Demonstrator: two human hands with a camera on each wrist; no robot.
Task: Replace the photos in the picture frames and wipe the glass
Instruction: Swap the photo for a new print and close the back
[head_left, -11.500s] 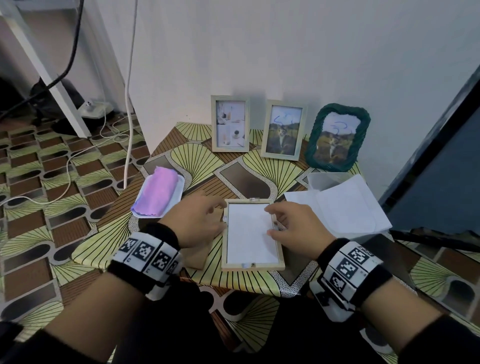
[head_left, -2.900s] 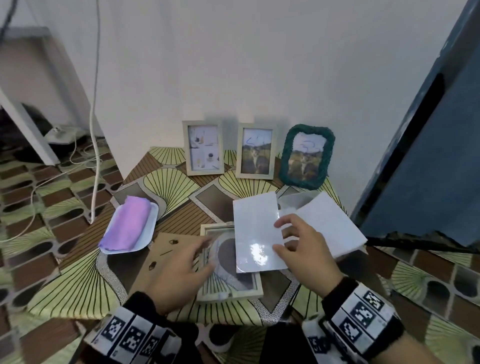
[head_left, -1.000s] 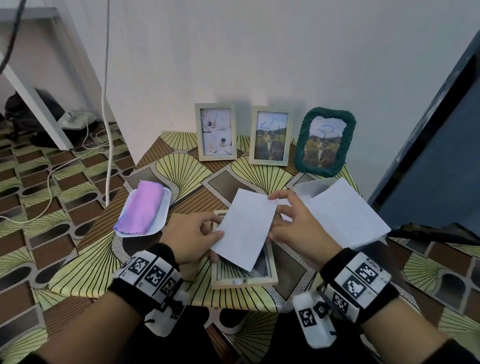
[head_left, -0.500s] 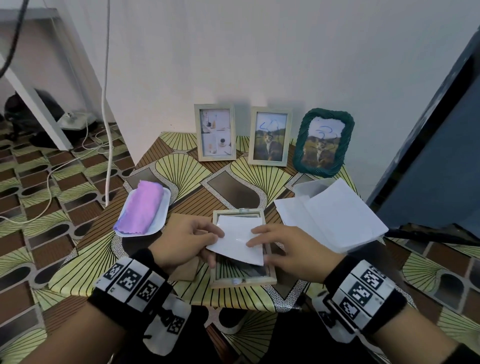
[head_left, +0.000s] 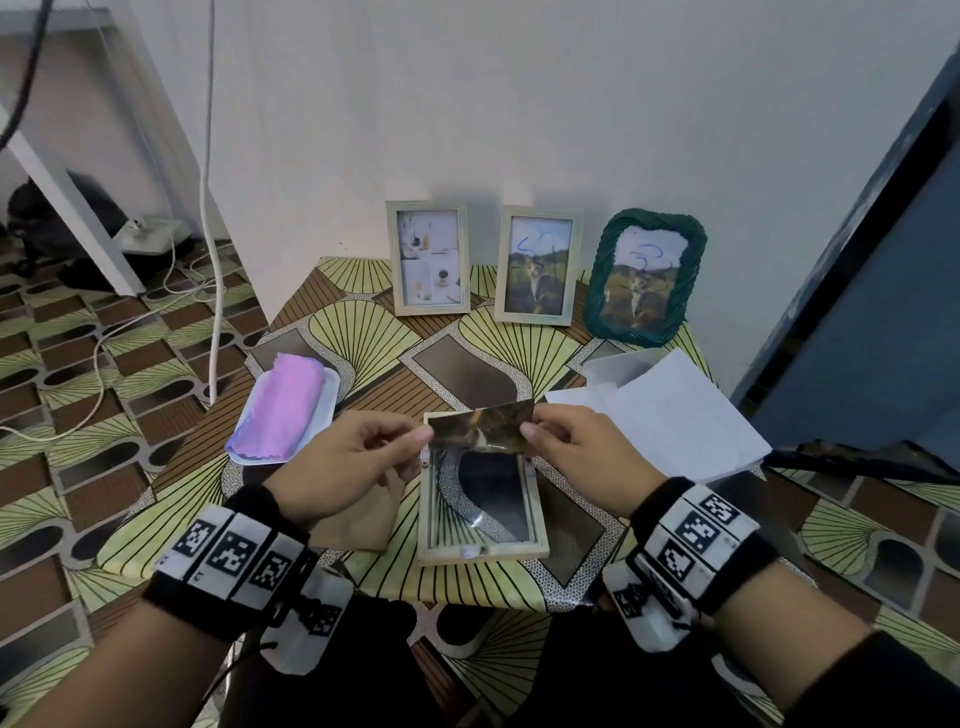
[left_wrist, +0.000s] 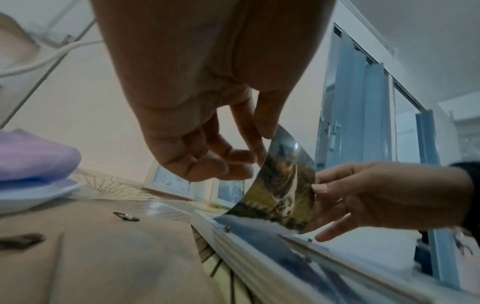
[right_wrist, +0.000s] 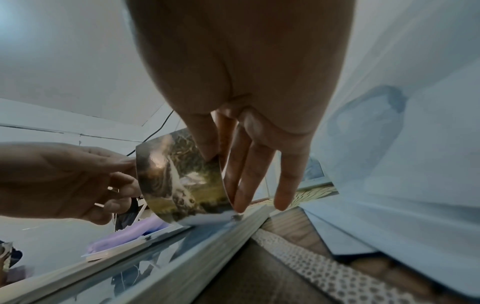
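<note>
A glossy cat photo (head_left: 480, 429) (left_wrist: 283, 191) (right_wrist: 182, 181) hangs tilted over the far end of an open wooden frame (head_left: 480, 553) that lies flat on the table with only its glass inside. My left hand (head_left: 358, 457) (left_wrist: 249, 152) pinches the photo's left edge. My right hand (head_left: 566, 447) (right_wrist: 215, 158) pinches its right edge between thumb and fingers. The frame's brown backing board (head_left: 358, 525) (left_wrist: 116, 257) lies left of the frame, partly under my left hand.
Three framed pictures lean against the wall: two pale frames (head_left: 428, 258) (head_left: 537, 265) and a green woven frame (head_left: 644, 278). A purple cloth (head_left: 283, 410) sits on a white tray at the left. White paper sheets (head_left: 670, 415) lie at the right. The patterned table (head_left: 467, 374) ends near my wrists.
The photo lay white side up over the frame half a second ago. Now it is turned picture side towards me and lifted to the frame's far end, held by both hands.
</note>
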